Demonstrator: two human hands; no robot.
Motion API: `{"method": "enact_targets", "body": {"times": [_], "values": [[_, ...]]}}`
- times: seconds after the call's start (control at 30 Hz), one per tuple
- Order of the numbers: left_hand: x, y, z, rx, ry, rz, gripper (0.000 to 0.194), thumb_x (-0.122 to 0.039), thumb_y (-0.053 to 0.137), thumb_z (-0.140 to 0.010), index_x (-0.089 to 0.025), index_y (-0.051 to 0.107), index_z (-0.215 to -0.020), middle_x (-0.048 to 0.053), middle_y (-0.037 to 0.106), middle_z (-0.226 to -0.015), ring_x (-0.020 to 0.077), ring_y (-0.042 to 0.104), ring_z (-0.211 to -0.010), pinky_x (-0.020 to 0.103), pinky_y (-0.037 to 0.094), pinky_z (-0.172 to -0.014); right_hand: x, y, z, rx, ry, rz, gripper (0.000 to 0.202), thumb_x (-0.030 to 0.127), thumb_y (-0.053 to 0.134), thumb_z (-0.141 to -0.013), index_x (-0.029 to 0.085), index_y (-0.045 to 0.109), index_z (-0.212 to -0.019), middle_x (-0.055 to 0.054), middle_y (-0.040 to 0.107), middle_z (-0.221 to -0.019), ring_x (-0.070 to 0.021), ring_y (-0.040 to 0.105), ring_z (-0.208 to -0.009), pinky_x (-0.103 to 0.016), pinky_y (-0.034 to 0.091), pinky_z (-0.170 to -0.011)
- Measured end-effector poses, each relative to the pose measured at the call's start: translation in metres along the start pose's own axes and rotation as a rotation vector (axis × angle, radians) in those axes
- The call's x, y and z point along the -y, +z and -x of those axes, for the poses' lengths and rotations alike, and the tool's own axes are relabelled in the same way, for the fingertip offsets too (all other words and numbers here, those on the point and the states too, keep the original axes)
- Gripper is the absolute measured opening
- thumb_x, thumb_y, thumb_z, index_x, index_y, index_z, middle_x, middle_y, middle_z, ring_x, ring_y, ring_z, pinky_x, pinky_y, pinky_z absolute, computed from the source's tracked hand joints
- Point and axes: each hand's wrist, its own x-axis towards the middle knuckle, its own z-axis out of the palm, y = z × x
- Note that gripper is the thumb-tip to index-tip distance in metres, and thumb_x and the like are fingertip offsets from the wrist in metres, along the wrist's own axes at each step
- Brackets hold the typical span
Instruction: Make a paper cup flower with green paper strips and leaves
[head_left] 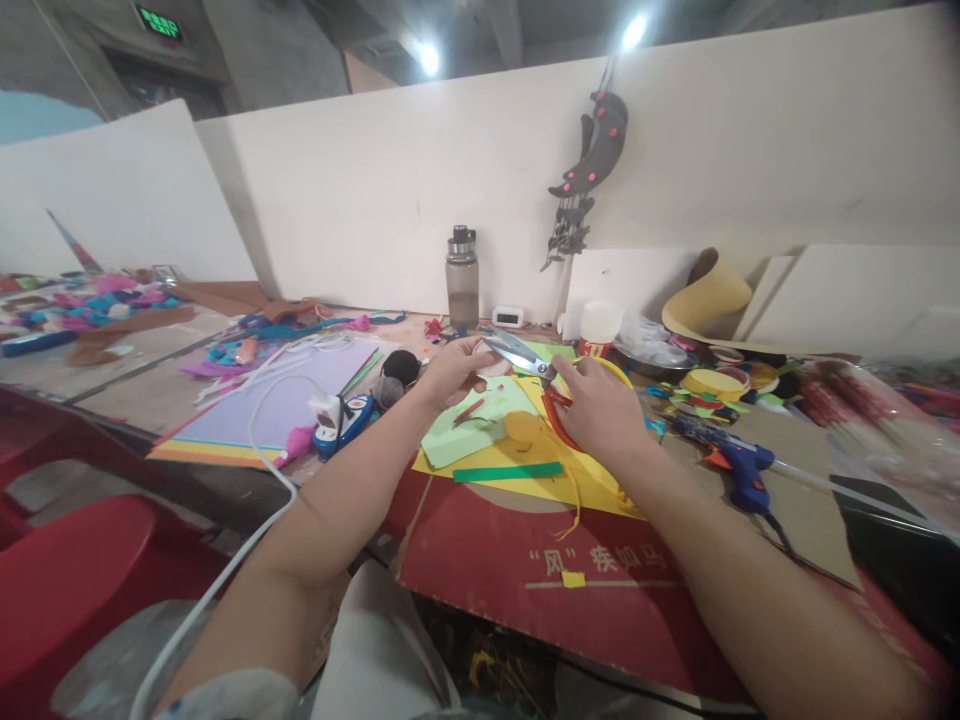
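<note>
Scissors (521, 354) with metal blades and an orange-red handle are in my right hand (600, 405), its fingers wrapped round the handle. Their blades point left, towards my left hand (452, 375). Between its closed fingers my left hand pinches a pale, thin piece (495, 367), which lies close to the blades; whether they touch it I cannot tell. Below the hands are a light green sheet (457, 446) with scraps on it, a round yellow piece (523, 428) and a dark green strip (508, 472). A yellow sheet (439, 468) lies beneath them on a red board (480, 570).
A blue glue gun (746, 472) rests on cardboard at the right. Behind the hands stand a bottle (462, 282) and a paper cup (601, 325). Left are purple sheets (247, 412), a blue-and-white power strip (345, 428), a white cable (251, 545) and a red stool (90, 570).
</note>
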Motion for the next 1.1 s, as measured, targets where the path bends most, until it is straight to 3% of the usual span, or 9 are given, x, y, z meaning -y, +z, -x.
{"method": "enact_targets", "body": {"times": [0.47,1.1], "values": [[0.001,0.002,-0.001,-0.027,-0.017,0.015,0.035,-0.026,0.084,-0.063,-0.014,0.055,-0.08,-0.001,0.061,-0.063,0.0096,0.063,-0.056,0.014,0.027,-0.035,0.001,0.0,0.001,0.037,0.001,0.028,0.041,0.033,0.05,-0.095,0.023,0.053,-0.135,-0.012,0.064,-0.11,-0.0246,0.063,-0.086,-0.03,0.035,-0.062],[-0.005,-0.011,-0.003,0.045,-0.066,-0.013,0.034,-0.026,0.081,-0.058,-0.01,0.063,-0.081,0.005,0.065,-0.066,0.0125,0.063,-0.057,0.015,0.023,-0.032,0.001,-0.002,0.0,0.055,-0.039,0.013,0.035,0.03,0.045,-0.097,0.024,0.056,-0.129,-0.01,0.068,-0.108,-0.0237,0.062,-0.088,-0.03,0.028,-0.061]]}}
